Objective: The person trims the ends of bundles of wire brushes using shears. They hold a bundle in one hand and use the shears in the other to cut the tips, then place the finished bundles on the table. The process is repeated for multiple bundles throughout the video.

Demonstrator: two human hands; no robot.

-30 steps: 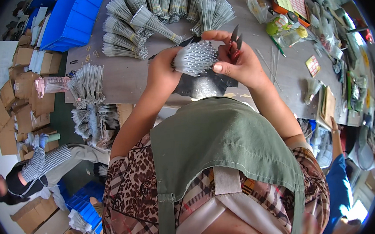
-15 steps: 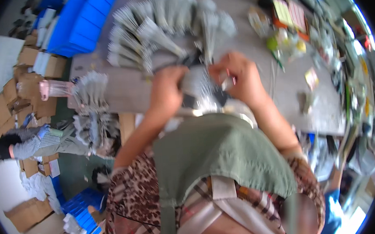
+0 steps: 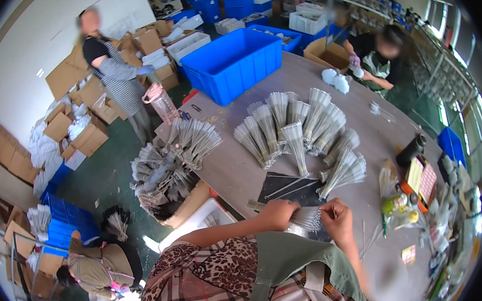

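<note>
My left hand (image 3: pixel 280 214) is closed round a bundle of thin grey wire-like sticks (image 3: pixel 307 220), low over the near edge of the table. At the bundle's right end, my right hand (image 3: pixel 337 219) has its fingers pinched on the stick ends. Just beyond my hands, a black mat (image 3: pixel 273 183) lies on the table with a few loose sticks (image 3: pixel 287 188) across it. Farther back, several fanned bundles of the same sticks (image 3: pixel 278 122) stand close together. Another bundle (image 3: pixel 345 173) lies to the right of the mat.
A large blue crate (image 3: pixel 231 66) stands at the table's far edge, with a pink bottle (image 3: pixel 161 103) left of it. More bundles (image 3: pixel 195 140) overhang the left corner. A dark flask (image 3: pixel 411 149) and orange tray (image 3: pixel 409 188) are right. Co-workers (image 3: pixel 116 75) are around.
My view has swung up and leftward, showing more of the room. My hands, blurred before, now appear lower in the picture, with the bundle still between them.
</note>
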